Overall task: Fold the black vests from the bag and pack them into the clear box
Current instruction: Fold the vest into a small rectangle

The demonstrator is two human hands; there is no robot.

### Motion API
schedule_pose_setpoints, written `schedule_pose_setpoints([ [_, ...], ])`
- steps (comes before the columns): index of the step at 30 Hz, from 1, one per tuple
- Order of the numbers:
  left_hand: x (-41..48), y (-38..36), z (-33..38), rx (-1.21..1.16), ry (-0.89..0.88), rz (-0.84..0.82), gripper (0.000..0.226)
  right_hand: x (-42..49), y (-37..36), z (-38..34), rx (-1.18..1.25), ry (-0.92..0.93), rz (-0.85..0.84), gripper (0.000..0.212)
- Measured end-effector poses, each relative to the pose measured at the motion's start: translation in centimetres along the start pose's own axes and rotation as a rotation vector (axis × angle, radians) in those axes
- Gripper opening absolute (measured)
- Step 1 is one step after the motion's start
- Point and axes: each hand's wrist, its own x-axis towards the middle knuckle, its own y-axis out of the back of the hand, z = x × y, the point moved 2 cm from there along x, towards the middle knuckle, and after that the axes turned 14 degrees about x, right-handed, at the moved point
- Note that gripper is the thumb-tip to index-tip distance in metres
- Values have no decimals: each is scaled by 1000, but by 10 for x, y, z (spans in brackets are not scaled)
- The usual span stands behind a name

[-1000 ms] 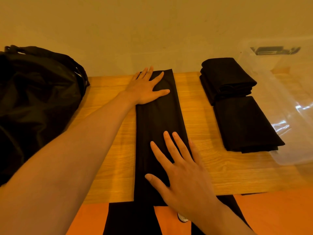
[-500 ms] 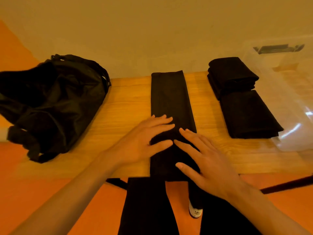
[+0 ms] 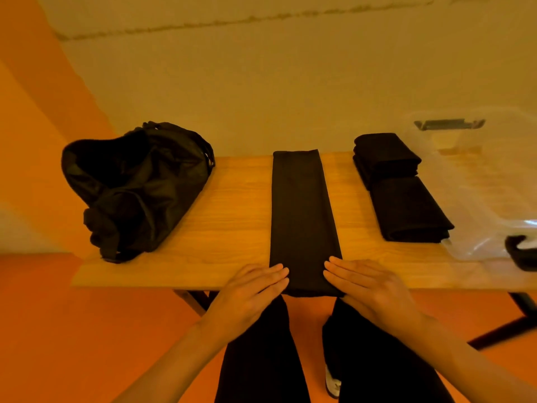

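Note:
A black vest (image 3: 302, 216), folded into a long narrow strip, lies down the middle of the wooden table (image 3: 232, 228), its near end at the front edge. My left hand (image 3: 252, 289) lies flat with straight fingers touching the strip's near left corner. My right hand (image 3: 366, 283) lies flat the same way at the near right corner. The black bag (image 3: 133, 190) slumps at the table's left. Two piles of folded black vests sit to the right, a rear pile (image 3: 385, 158) and a near pile (image 3: 409, 210). The clear box (image 3: 488, 181) stands at the far right.
A plain wall rises close behind the table. A dark clip (image 3: 520, 251) sits on the box's near end. The orange floor, a table leg (image 3: 505, 330) and my own dark trouser legs show below the front edge.
Both hands slid back along the strip from its far and middle parts to its near end. The view pulled back, so more of the table and bag shows.

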Motion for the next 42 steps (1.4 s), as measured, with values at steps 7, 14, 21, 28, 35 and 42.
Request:
schedule_pose_setpoints([
  [7,7,8,2,94,-62,84,22,-3,3,-3,96,-54,40,44],
  [14,-1,16,15,72,-41,92,20,-2,19,-5,239,-175,-23,42],
  [21,-1,47,32,-95,109,179,17,4,51,-24,466,-256,-108,34],
  [28,19,78,35,-285,258,327,13,27,76,-38,780,-324,36,28],
  [35,64,75,-9,-576,605,276,18,70,72,-11,902,-550,219,47],
  [42,112,26,-65,-684,886,27,9,109,42,40,948,-940,143,21],
])
